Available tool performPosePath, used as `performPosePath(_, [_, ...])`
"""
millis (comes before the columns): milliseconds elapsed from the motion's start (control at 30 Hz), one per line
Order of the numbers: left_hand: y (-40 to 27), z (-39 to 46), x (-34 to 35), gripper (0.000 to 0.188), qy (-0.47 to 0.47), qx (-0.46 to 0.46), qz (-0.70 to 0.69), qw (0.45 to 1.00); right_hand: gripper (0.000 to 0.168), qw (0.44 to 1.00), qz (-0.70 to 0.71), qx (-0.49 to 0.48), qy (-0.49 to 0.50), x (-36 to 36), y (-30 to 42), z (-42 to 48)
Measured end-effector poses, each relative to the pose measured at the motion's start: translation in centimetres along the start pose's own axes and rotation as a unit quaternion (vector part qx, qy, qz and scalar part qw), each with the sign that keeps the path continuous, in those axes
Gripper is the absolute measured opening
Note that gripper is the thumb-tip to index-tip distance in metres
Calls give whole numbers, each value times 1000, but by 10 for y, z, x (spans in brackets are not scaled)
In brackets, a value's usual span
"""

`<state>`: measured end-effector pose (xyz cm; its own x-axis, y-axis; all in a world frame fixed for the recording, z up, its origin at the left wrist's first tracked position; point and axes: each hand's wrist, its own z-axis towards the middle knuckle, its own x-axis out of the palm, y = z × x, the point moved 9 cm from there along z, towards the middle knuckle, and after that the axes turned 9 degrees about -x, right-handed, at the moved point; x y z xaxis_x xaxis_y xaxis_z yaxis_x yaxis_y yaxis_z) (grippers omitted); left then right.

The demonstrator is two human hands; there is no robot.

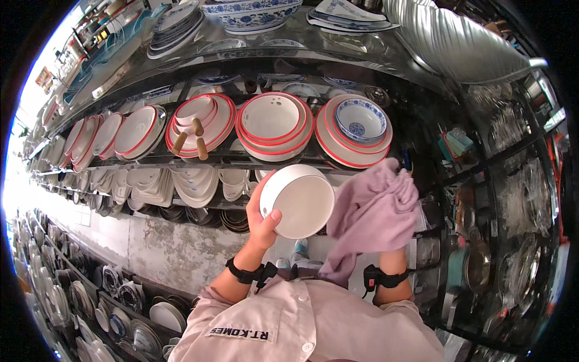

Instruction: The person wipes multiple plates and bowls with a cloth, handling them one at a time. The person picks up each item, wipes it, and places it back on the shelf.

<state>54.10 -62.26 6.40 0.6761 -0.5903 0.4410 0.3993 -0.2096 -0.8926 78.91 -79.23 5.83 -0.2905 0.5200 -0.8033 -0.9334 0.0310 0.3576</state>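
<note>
A white bowl (296,201) is tilted in my left hand (263,222), its round face turned up towards me. The thumb rests on its near left side, and the fingers wrap behind the wall. Whether that face is the inside or the base, I cannot tell. To the right, a mauve cloth (375,203) is bunched over my right hand and hides the fingers; only the wrist (392,260) shows below it. One end of the cloth hangs down towards my waist. The cloth's left edge is close to the bowl's right side.
Ahead, a dark shelf (217,158) carries nested red-rimmed bowls (273,120), a red-rimmed plate stack (355,131) topped by a blue-and-white bowl (361,120), and pans with wooden handles (197,126). A large silvery dish (470,45) juts out at upper right. More crockery shelves (113,294) stand behind left.
</note>
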Motion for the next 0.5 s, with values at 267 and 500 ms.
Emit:
performPosePath(267, [43, 50, 26, 86, 71, -127, -103, 984, 59, 909, -385, -138, 78, 52, 45, 41])
performPosePath(500, [44, 88, 13, 84, 3, -23, 133, 991, 26, 987, 144, 24, -60, 74, -17, 84])
